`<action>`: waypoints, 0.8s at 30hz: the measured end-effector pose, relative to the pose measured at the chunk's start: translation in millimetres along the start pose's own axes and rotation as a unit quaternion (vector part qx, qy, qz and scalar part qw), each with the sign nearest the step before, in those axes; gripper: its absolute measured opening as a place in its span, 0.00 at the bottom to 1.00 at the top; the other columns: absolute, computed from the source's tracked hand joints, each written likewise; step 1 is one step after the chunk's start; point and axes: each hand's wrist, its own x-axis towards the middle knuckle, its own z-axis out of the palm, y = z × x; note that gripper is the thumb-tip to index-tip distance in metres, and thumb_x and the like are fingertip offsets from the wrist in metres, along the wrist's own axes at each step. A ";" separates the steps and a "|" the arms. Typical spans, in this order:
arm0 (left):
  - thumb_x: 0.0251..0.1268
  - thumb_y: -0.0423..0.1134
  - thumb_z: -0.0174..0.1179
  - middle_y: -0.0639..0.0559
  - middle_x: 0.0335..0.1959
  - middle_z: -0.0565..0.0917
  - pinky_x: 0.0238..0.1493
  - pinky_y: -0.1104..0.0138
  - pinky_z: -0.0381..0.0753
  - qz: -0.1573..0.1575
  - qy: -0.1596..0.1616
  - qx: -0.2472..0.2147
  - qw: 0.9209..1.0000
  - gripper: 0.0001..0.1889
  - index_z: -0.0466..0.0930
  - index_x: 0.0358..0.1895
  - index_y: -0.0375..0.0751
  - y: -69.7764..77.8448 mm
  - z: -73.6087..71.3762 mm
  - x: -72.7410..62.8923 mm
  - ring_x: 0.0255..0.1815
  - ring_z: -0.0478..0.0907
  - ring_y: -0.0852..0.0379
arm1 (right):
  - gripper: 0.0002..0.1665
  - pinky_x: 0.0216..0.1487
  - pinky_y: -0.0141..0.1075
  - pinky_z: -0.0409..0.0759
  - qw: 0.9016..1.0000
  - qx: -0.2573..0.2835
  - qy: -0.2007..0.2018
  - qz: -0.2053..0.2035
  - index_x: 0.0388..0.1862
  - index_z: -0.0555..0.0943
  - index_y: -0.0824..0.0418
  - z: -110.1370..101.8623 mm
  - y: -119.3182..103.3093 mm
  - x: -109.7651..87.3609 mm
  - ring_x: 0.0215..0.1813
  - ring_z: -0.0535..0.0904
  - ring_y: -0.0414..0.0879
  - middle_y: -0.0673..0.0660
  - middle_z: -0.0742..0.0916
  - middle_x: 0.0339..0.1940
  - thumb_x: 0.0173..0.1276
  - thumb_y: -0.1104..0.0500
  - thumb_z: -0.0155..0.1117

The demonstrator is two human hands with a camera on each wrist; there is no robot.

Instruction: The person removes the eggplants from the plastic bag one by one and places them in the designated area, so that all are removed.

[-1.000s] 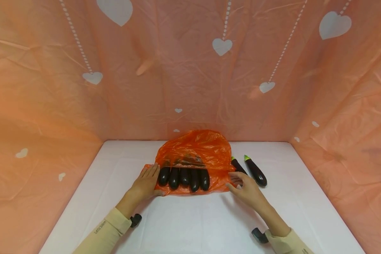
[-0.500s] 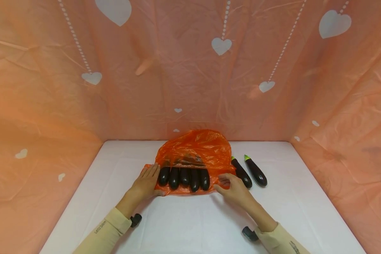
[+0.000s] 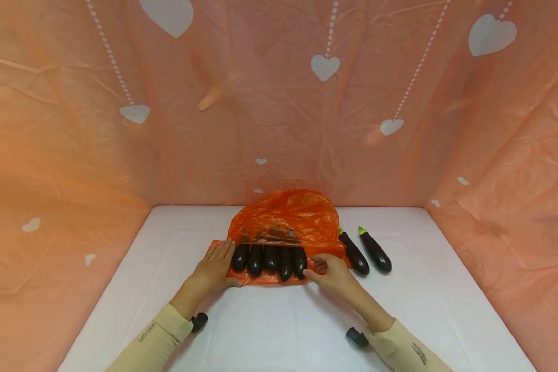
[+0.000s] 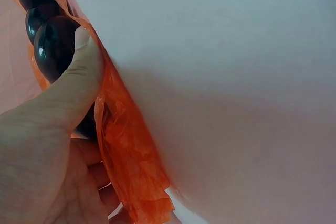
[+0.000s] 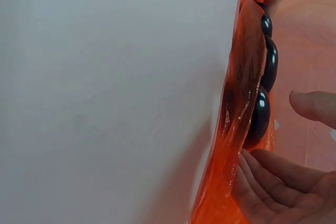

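Observation:
An orange plastic bag (image 3: 297, 214) lies on the white table with several dark, glossy eggplants (image 3: 270, 260) side by side in its mouth. Their rounded ends point toward me, and the far ends show dimly through the film. My left hand (image 3: 212, 265) rests along the row's left side, fingers straight; its thumb (image 4: 86, 51) lies at the nearest eggplant's end in the left wrist view. At the row's right end is my right hand (image 3: 331, 276), thumb apart from the relaxed fingers. Those fingers (image 5: 273, 184) touch the bag beside the last eggplant in the right wrist view.
Two loose eggplants lie right of the bag, the nearer one (image 3: 355, 256) close against its edge and the other (image 3: 375, 251) farther right, green caps pointing away. An orange curtain (image 3: 279, 119) with white hearts encloses the table (image 3: 260, 330) at the back and both sides.
My right hand has moved left from the bag's right edge to the end of the eggplant row, uncovering the nearer loose eggplant. The left hand and the bagged eggplants stay put.

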 end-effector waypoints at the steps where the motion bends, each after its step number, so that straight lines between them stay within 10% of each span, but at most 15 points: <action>1: 0.65 0.56 0.76 0.24 0.85 0.53 0.86 0.40 0.48 -0.001 -0.001 -0.001 1.000 0.59 0.52 0.81 0.17 0.5 -0.4 -0.2 0.87 0.50 0.29 | 0.29 0.51 0.48 0.90 1.000 -0.002 -0.001 0.001 0.59 0.85 0.71 1.1 0.5 1.2 0.44 0.88 0.49 0.57 0.91 0.43 0.67 0.53 0.81; 24: 0.64 0.55 0.76 0.23 0.84 0.54 0.86 0.40 0.50 0.005 0.002 -0.002 1.000 0.58 0.53 0.81 0.17 2.5 -4.5 -0.9 0.86 0.51 0.29 | 0.33 0.50 0.47 0.87 0.997 -0.058 -0.026 0.044 0.59 0.85 0.69 10.3 -3.5 18.3 0.43 0.84 0.47 0.54 0.89 0.40 0.66 0.45 0.80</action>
